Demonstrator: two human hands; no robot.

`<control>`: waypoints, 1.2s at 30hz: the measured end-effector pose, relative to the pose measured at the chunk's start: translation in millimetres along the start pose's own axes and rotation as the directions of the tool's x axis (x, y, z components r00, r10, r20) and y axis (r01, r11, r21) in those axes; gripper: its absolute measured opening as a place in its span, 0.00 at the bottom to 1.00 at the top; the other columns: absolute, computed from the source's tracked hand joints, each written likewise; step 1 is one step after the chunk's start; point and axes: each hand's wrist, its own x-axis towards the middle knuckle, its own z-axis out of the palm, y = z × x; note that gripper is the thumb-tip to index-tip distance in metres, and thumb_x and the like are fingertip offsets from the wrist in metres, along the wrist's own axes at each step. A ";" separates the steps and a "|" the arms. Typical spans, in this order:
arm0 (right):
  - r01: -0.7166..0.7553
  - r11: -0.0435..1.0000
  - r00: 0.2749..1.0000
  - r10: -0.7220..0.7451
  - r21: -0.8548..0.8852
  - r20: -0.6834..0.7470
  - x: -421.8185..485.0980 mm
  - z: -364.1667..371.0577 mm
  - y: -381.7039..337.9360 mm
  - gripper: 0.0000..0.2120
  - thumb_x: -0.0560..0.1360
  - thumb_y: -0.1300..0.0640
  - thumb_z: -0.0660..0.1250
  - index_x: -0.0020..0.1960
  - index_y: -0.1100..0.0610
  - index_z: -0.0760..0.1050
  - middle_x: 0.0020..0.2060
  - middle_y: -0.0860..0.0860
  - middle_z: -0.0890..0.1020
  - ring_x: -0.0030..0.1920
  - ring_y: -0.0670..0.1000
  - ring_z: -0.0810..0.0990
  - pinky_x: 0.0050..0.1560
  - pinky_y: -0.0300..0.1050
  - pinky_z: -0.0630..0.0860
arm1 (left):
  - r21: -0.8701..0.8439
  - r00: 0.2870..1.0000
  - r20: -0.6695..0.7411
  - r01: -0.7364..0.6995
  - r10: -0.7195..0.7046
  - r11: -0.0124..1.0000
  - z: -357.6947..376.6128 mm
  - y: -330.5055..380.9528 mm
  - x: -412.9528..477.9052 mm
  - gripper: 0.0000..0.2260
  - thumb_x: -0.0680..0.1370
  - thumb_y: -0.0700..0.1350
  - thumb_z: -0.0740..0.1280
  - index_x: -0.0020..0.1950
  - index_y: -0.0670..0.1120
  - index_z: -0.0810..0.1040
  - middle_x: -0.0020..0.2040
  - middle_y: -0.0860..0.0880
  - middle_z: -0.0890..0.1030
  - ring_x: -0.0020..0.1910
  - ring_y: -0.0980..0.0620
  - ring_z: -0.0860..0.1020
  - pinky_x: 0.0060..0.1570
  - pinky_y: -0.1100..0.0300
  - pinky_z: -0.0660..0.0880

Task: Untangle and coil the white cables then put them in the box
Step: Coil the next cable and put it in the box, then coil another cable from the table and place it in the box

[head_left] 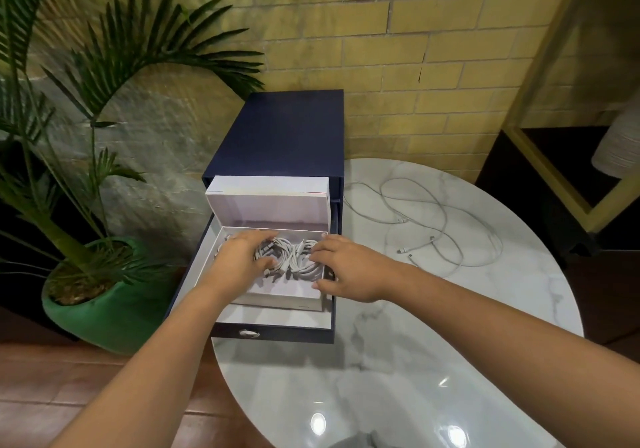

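White box (277, 297), lid (266, 201) tipped up at the back, inside the pulled-out drawer (273, 324) of a navy unit (284, 128). Holds coiled cables (294, 260) in two bundles side by side, toward the far half.

Left hand (242, 257) palm-down on the left bundle, fingers spread and reaching over it. Right hand (349, 267) on the right bundle, fingertips on the coils, thumb at the box's near right corner, outside the wall. Looks like pressing rather than gripping on both sides, fingers near straight; contact partly hidden under the hands, so not certain.

Loose cables (433, 238) on the marble table (415, 361), right of the unit and well apart from the box. Lying in open, overlapping loops, several plug ends visible near the middle of the tangle.

Unit at the table's left edge, close to a yellow brick wall (415, 49). Palm (114, 66) in a green pot (114, 316) on the floor, left of the drawer.
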 end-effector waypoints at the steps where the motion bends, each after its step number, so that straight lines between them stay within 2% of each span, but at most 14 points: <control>1: 0.006 1.000 1.000 -0.005 0.026 -0.020 -3.1 -1.7 1.2 0.27 0.78 0.45 0.62 0.73 0.58 0.66 0.71 0.53 0.67 0.74 0.53 0.59 0.75 0.46 0.56 | -0.006 1.000 -0.014 -0.004 0.004 1.000 -0.7 1.6 0.6 0.21 0.76 0.45 0.71 0.69 0.53 0.73 0.66 0.50 0.77 0.64 0.49 0.74 0.64 0.54 0.70; 5: 0.020 0.993 0.991 -0.005 0.116 -0.136 -21.5 -6.8 9.7 0.22 0.79 0.48 0.62 0.70 0.55 0.69 0.68 0.50 0.71 0.70 0.49 0.64 0.71 0.43 0.61 | -0.088 0.992 -0.124 -0.037 0.026 0.995 -9.6 14.3 -1.1 0.12 0.78 0.46 0.68 0.61 0.53 0.78 0.59 0.53 0.78 0.56 0.55 0.74 0.59 0.56 0.73; 8: -0.016 0.985 0.974 0.054 0.172 -0.222 -42.6 -10.9 27.7 0.16 0.79 0.50 0.62 0.64 0.53 0.75 0.61 0.47 0.76 0.63 0.47 0.70 0.65 0.41 0.66 | -0.148 0.980 -0.156 -0.144 0.121 0.978 -13.6 38.0 -0.8 0.08 0.78 0.47 0.66 0.56 0.51 0.80 0.51 0.57 0.79 0.49 0.62 0.75 0.53 0.62 0.74; 11: -0.125 0.972 0.958 0.170 0.197 -0.230 -68.0 -11.9 55.3 0.13 0.79 0.49 0.62 0.60 0.51 0.77 0.56 0.44 0.78 0.59 0.45 0.72 0.61 0.38 0.68 | -0.194 0.961 -0.133 -0.266 0.243 0.944 -5.1 73.1 2.3 0.07 0.79 0.47 0.66 0.54 0.51 0.81 0.48 0.59 0.80 0.47 0.67 0.75 0.48 0.73 0.70; 16: -0.326 0.910 0.899 0.382 0.257 -0.212 -108.8 0.3 109.8 0.10 0.78 0.52 0.63 0.57 0.52 0.79 0.53 0.44 0.80 0.54 0.45 0.77 0.54 0.36 0.70 | -0.252 0.921 -0.013 -0.381 0.390 0.890 37.5 135.7 14.8 0.05 0.79 0.45 0.66 0.52 0.50 0.81 0.44 0.60 0.79 0.43 0.67 0.75 0.45 0.76 0.68; 19: -0.444 0.858 0.857 0.490 0.256 -0.157 -129.0 14.4 140.0 0.11 0.78 0.53 0.63 0.59 0.52 0.78 0.55 0.46 0.80 0.56 0.47 0.77 0.56 0.37 0.70 | -0.261 0.897 0.091 -0.399 0.434 0.879 70.5 162.5 24.9 0.06 0.79 0.45 0.66 0.53 0.49 0.81 0.47 0.56 0.81 0.45 0.63 0.76 0.49 0.67 0.72; 23: -0.562 0.803 0.817 0.576 0.197 -0.018 -147.4 38.4 175.5 0.16 0.79 0.54 0.62 0.66 0.54 0.73 0.64 0.49 0.75 0.64 0.51 0.72 0.63 0.44 0.69 | -0.183 0.890 0.296 -0.303 0.346 0.935 124.5 181.2 42.0 0.10 0.80 0.48 0.63 0.59 0.49 0.78 0.57 0.53 0.79 0.53 0.56 0.76 0.55 0.62 0.72; 26: -0.585 0.800 0.811 0.579 0.134 0.088 -150.8 53.5 195.1 0.20 0.79 0.56 0.59 0.71 0.54 0.67 0.72 0.49 0.66 0.69 0.54 0.67 0.66 0.48 0.68 | -0.096 0.872 0.394 -0.274 0.289 0.957 160.7 189.3 53.3 0.14 0.80 0.48 0.63 0.65 0.50 0.75 0.64 0.52 0.75 0.61 0.53 0.74 0.60 0.59 0.70; 29: -0.575 0.814 0.815 0.563 0.084 0.137 -149.8 65.8 208.9 0.24 0.80 0.59 0.56 0.75 0.52 0.60 0.76 0.47 0.58 0.71 0.56 0.63 0.68 0.50 0.66 | -0.045 0.850 0.459 -0.268 0.258 0.962 187.7 195.1 60.8 0.18 0.80 0.48 0.62 0.70 0.49 0.71 0.70 0.50 0.71 0.69 0.50 0.68 0.66 0.59 0.65; 32: -0.551 0.830 0.833 0.541 0.088 0.111 -147.7 79.2 221.0 0.26 0.78 0.65 0.55 0.75 0.50 0.62 0.75 0.47 0.62 0.67 0.56 0.67 0.66 0.49 0.68 | -0.014 0.832 0.508 -0.251 0.223 0.968 210.8 197.4 66.3 0.21 0.79 0.47 0.62 0.72 0.47 0.67 0.72 0.48 0.69 0.71 0.48 0.66 0.68 0.57 0.64; 34: -0.515 0.850 0.857 0.510 0.115 0.070 -146.6 88.7 228.8 0.26 0.77 0.68 0.56 0.72 0.52 0.66 0.69 0.50 0.69 0.63 0.56 0.70 0.62 0.48 0.70 | 0.007 0.819 0.533 -0.257 0.214 0.966 224.3 199.8 68.3 0.23 0.79 0.46 0.62 0.74 0.46 0.65 0.73 0.47 0.67 0.71 0.46 0.66 0.69 0.55 0.64; 36: -0.481 0.868 0.876 0.482 0.126 0.018 -145.5 95.0 233.4 0.25 0.76 0.69 0.57 0.71 0.53 0.68 0.63 0.52 0.72 0.59 0.56 0.71 0.58 0.46 0.70 | 0.037 0.806 0.549 -0.287 0.220 0.957 235.1 202.1 68.2 0.25 0.79 0.46 0.63 0.75 0.46 0.62 0.73 0.47 0.67 0.71 0.46 0.66 0.69 0.53 0.64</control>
